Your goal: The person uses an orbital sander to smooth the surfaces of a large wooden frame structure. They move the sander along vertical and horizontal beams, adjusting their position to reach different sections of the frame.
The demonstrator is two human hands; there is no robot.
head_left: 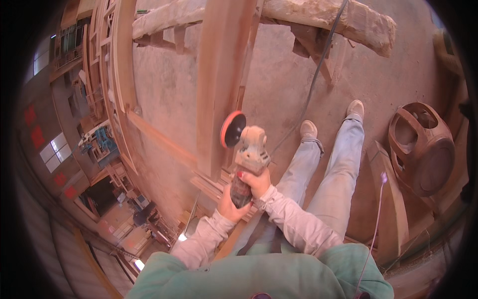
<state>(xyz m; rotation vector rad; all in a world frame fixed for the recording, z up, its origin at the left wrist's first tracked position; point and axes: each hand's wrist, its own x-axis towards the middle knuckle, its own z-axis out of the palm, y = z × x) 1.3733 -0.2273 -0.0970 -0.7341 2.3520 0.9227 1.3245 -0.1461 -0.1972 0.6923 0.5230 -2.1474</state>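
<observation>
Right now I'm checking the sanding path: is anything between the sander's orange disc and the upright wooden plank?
Nothing visible. The orange disc of the handheld sander sits right at the plank's right-hand face, with no object in between. The left hand and right hand grip the sander's body, behind the disc.

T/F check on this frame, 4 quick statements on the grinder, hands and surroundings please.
1. Both hands grip the angle grinder. True: left hand and right hand wrap its body.
2. The sanding disc is blue. False: it is orange-red.
3. The disc sits beside an upright wooden plank. True.
4. The carved round wooden stool lies at the person's left. False: it is at their right, past the legs.
</observation>
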